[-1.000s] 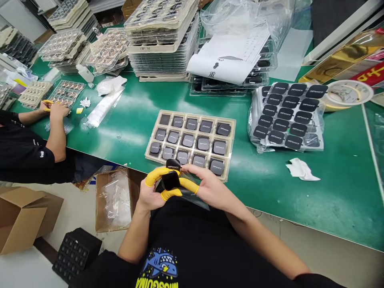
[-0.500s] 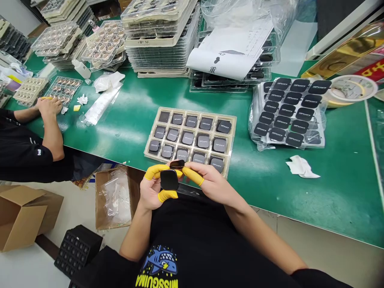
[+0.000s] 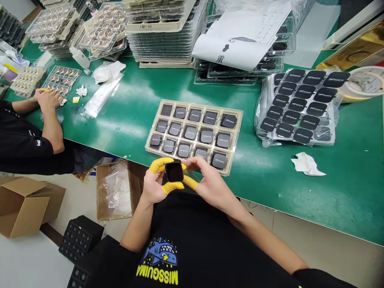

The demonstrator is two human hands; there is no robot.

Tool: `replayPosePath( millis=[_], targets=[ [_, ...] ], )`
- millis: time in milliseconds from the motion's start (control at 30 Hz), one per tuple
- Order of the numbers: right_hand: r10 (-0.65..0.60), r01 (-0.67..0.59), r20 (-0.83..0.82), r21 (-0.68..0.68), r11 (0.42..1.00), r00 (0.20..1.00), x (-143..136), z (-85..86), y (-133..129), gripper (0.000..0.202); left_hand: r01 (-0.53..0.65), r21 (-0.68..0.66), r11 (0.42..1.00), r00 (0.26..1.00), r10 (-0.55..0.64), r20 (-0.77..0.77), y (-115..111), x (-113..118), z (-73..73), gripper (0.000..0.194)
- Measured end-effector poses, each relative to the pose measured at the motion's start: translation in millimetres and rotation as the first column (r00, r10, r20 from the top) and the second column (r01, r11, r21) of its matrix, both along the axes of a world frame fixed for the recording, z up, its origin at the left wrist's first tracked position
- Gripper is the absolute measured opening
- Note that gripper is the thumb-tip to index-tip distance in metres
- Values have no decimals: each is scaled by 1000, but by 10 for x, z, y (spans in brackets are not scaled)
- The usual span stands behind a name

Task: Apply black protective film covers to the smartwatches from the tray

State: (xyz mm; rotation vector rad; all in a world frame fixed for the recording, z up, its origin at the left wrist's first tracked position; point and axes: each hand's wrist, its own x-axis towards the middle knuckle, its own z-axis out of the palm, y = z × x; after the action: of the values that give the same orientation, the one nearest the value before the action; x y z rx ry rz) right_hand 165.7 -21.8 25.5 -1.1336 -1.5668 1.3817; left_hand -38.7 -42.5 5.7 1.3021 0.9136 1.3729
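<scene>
Near the table's front edge, a dark rounded-square piece [image 3: 174, 171] is held up between both hands. My left hand [image 3: 156, 182], with yellow finger covers, grips its left side between thumb and finger. On the right side, my right hand [image 3: 207, 180] pinches the piece's edge, also wearing yellow covers. Just beyond the hands lies a beige tray [image 3: 238, 138] with rows of dark rounded-square pieces in its compartments; the back-left compartment holds a flat dark square.
A bagged stack of black-label sheets [image 3: 290, 105] and a tape roll [image 3: 367, 82] lie right, near crumpled tissue [image 3: 307, 164]. Tray stacks [image 3: 163, 46] and papers [image 3: 240, 36] stand behind. At the left, another person's hands [image 3: 49, 98] rest on the table; open cartons [image 3: 114, 192] stand below.
The two dark pieces seen separately before now show as one dark square between my hands. My right hand has moved closer around it. The camera view has shifted slightly.
</scene>
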Motion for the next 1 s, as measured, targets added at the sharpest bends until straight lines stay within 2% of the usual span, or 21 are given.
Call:
replayPosePath(
  millis=[100, 233, 367, 467, 600, 700, 800, 867, 1000],
  targets=[
    [14, -15, -38, -41, 999, 999, -3, -9, 28, 17, -15, 13, 1000, 999, 16, -45, -4, -4, 1, 71],
    [-32, 20, -91, -139, 990, 995, 8, -11, 91, 17, -21, 26, 999, 999, 22, -50, -18, -32, -16, 72],
    [47, -90, -210, -202, 975, 977, -1, 6, 102, 22, -37, 20, 999, 995, 39, -95, -45, -59, -65, 72],
    [104, -148, -200, -220, 964, 974, 18, 22, 116, 29, -62, 30, 998, 991, 65, -119, -63, -85, -103, 70],
    [194, -208, -109, -137, 968, 975, 150, 70, 222, 32, -24, -6, 1000, 995, 23, -96, -86, -120, -109, 73],
    [127, -130, -77, -37, 991, 989, 253, 148, 341, 31, 49, -10, 999, 998, -50, -50, -85, -121, -88, 72],
    [65, -63, -37, 62, 996, 997, 272, 246, 431, 19, 69, 4, 998, 997, -69, -46, -68, -97, -78, 71],
    [87, -84, -18, 116, 990, 996, 249, 301, 462, 13, 67, 17, 998, 997, -66, -49, -58, -80, -82, 70],
    [111, -113, 18, 194, 975, 994, 199, 333, 489, 17, 73, 17, 997, 996, -72, -56, -54, -69, -79, 71]
  ],
)
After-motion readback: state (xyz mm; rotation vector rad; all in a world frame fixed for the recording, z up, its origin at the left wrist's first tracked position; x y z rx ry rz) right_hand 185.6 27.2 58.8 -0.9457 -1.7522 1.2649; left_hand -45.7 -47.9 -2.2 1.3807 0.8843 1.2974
